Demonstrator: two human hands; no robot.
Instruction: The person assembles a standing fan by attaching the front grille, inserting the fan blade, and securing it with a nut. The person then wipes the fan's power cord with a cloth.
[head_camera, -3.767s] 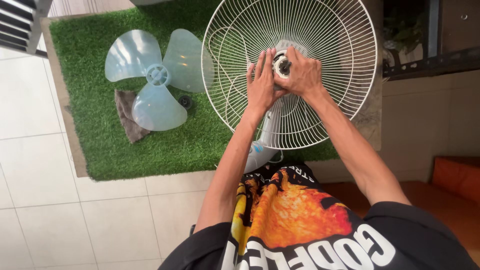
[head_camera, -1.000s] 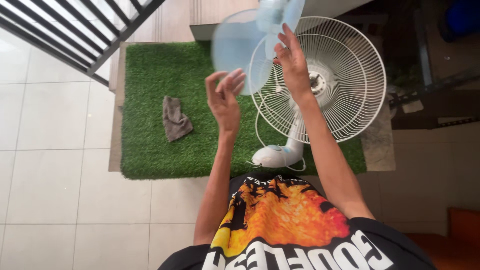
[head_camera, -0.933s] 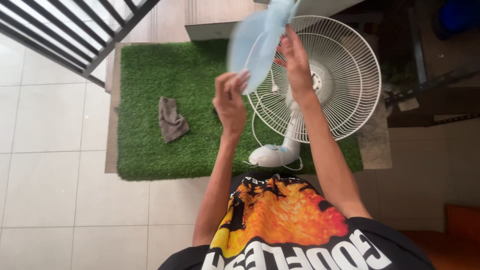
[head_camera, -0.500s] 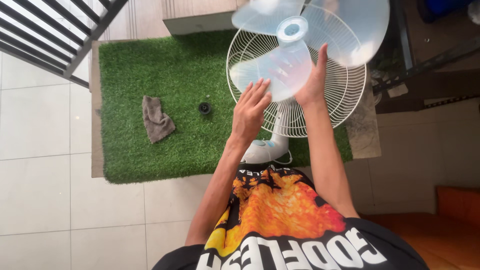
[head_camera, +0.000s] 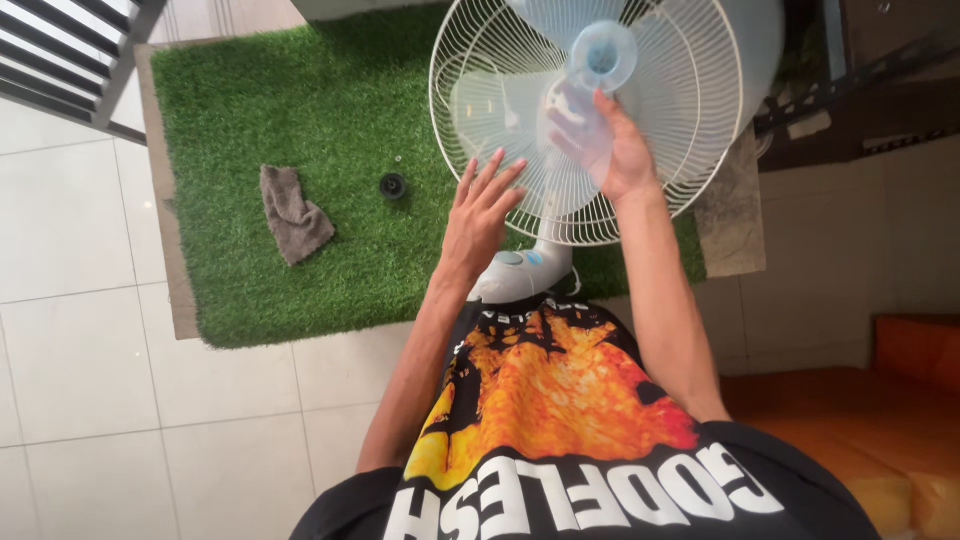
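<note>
A white standing fan lies on the green mat, its round wire rear guard facing up and its base near my knees. A pale blue translucent fan blade sits over the guard's centre. My right hand grips one blade near the hub. My left hand hovers open at the guard's lower left rim, fingers spread, holding nothing. A small black round cap lies on the mat left of the guard.
A grey rag lies on the green artificial-grass mat, left of the cap. White floor tiles surround the mat. An orange seat is at the lower right. Dark railing bars are at the top left.
The blue blade has come down from above the fan onto the guard's centre. My left hand let go of it and now hovers open beside the guard.
</note>
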